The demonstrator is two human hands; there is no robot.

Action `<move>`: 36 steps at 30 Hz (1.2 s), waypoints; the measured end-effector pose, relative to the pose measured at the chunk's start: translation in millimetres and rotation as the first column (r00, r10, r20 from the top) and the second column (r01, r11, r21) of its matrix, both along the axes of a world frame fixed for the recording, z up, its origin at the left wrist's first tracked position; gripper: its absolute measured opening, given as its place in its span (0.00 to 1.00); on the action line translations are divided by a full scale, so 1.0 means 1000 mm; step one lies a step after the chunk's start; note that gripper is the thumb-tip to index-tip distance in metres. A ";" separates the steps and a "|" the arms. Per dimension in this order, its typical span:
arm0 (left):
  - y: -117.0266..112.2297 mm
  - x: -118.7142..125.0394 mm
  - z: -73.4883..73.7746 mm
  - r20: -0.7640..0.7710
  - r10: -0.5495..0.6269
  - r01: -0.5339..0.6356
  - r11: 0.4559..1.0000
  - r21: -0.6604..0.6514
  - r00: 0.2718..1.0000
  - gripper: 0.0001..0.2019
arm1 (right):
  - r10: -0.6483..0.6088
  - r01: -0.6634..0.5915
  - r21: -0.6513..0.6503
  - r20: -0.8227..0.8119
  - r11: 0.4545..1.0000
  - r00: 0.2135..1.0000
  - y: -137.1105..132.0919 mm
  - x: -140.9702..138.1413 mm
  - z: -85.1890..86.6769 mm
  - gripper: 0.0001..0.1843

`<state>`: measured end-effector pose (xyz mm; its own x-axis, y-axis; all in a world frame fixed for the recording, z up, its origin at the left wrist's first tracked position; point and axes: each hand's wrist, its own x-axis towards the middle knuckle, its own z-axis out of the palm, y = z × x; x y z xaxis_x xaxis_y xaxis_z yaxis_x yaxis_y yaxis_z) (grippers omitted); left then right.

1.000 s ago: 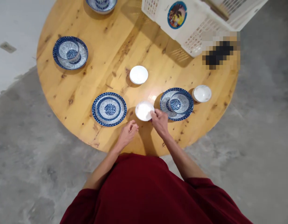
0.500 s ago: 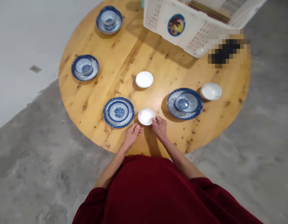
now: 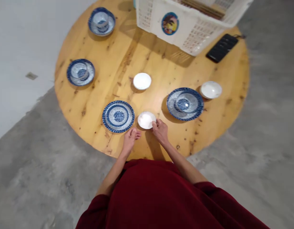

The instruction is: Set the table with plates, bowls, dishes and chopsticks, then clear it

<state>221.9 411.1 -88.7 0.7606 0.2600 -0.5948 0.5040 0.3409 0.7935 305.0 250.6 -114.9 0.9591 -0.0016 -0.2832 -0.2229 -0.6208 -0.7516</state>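
Because it looks like glazed china, the dish (image 3: 145, 120) should be light, stiff, slippery and easily chipped, best taken by its rim, where the right hand (image 3: 160, 130) pinches it. It is just beside the plate (image 3: 118, 116), at the near side of the table (image 3: 158, 70); whether they touch is unclear. The left hand (image 3: 130, 136) curls loosely, seemingly holding nothing. More room shows right, toward the bowl (image 3: 192, 101), than left.

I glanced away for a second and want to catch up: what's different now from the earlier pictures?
The small white dish, held by its rim in the right hand, has shifted left, closer to the patterned plate. Nothing was newly grasped or released. The white crate stayed put; the left hand still holds nothing visible.
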 end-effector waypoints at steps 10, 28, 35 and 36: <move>0.014 -0.003 0.002 -0.165 0.460 -0.489 0.817 -0.306 0.873 0.17 | 0.035 -0.035 0.000 -0.004 0.999 0.999 -0.005 -0.004 -0.009 0.21; 0.028 0.002 0.001 -0.112 0.449 -0.462 0.849 -0.256 0.887 0.10 | 0.007 -0.008 -0.040 -0.032 0.999 0.999 0.002 0.004 -0.007 0.20; 0.035 0.003 -0.002 -0.093 0.439 -0.447 0.858 -0.251 0.894 0.09 | 0.003 -0.003 -0.026 -0.009 1.000 1.000 0.001 0.008 -0.011 0.18; 0.036 0.003 0.000 -0.100 0.447 -0.457 0.852 -0.258 0.889 0.08 | 0.001 -0.002 -0.026 -0.007 1.000 1.000 0.001 0.008 -0.011 0.18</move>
